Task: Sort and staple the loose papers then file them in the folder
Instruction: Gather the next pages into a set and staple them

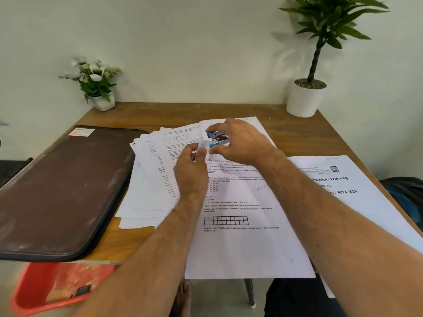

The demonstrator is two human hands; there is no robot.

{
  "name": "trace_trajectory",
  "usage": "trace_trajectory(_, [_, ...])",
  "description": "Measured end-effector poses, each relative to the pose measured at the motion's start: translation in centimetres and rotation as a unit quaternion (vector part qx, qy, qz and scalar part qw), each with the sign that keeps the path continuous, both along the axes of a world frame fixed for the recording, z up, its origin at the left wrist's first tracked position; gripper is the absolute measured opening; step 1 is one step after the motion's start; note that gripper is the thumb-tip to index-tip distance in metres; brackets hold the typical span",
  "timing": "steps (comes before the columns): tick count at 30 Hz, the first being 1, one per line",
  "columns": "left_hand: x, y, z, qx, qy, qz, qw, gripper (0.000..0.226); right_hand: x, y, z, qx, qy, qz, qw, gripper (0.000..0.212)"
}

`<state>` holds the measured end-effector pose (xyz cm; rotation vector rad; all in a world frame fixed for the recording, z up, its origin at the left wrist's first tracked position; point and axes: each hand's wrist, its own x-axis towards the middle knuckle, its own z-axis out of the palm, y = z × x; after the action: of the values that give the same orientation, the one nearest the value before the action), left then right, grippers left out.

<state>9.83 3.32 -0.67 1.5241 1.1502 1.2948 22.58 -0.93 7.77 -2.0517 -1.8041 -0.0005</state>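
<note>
Brown folder (61,188) closed, well left of the hands, fanned loose papers (151,179) just left of the left hand (191,172), which pinches a sheet's top corner, right hand (240,143) gripping a blue stapler (216,139) at that corner, printed booklet (348,186) to its right

right hand (240,143) gripping stapler (217,139), left hand (191,170) pinching papers (240,202)

Both forearms reach forward; left hand (191,167) and right hand (240,143) fingers curled.

Far strip of my table (183,110) is open between flower pot (104,104) far left and big plant pot (303,100) far right. Folder (61,188) blocks left; loose papers (151,179) cover middle and right.
</note>
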Motion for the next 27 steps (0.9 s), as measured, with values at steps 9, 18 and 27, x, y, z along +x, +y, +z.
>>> trace_trajectory(9, [0.1,0.5,-0.4,-0.022,-0.019,-0.002,1.000,0.009,-0.5,1.1,0.9,-0.046,-0.048,0.043,0.997,0.047])
trace_trajectory(18, [0.0,0.6,-0.5,-0.043,-0.034,0.001,0.999,0.010,-1.0,1.6,1.5,-0.055,-0.054,0.061,0.995,0.038])
trace_trajectory(27, [-0.3,0.3,-0.1,-0.043,-0.032,-0.001,0.999,0.021,-1.4,2.1,1.7,-0.058,-0.070,0.073,0.993,0.037])
